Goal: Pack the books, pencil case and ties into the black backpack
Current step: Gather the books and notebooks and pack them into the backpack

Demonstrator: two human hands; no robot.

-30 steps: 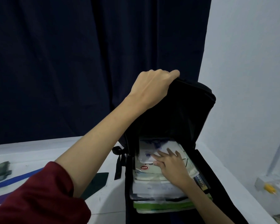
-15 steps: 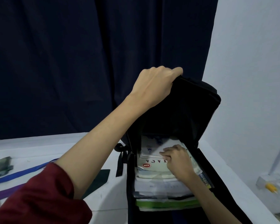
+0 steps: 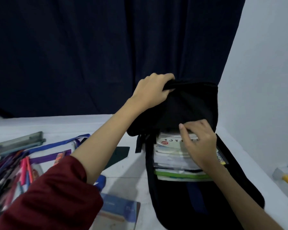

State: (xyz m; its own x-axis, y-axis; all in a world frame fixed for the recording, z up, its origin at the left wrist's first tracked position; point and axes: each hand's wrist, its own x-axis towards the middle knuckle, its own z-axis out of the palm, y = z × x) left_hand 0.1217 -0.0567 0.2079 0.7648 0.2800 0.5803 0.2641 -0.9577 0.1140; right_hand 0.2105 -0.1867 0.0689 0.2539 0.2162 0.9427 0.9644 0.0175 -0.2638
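L hand (image 3: 154,90) grips the flap (image 3: 186,103) of the backpack (image 3: 173,205), holding the mouth open so R hand (image 3: 199,143), fingers curled on the top book, can seat the books (image 3: 170,150) inside. Ties (image 3: 56,145), pens (image 3: 23,170) & another book (image 3: 120,211) lie left on the table (image 3: 106,125); the drooping flap crowds the opening.

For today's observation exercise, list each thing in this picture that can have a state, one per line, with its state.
Black fabric backpack: open, top flap held up.
Stack of paper books: inside the backpack.
Left hand: grips the flap.
Right hand: fingers curled on the top book.
Blue fabric tie: out on the table.
Blue-covered book: unpacked.
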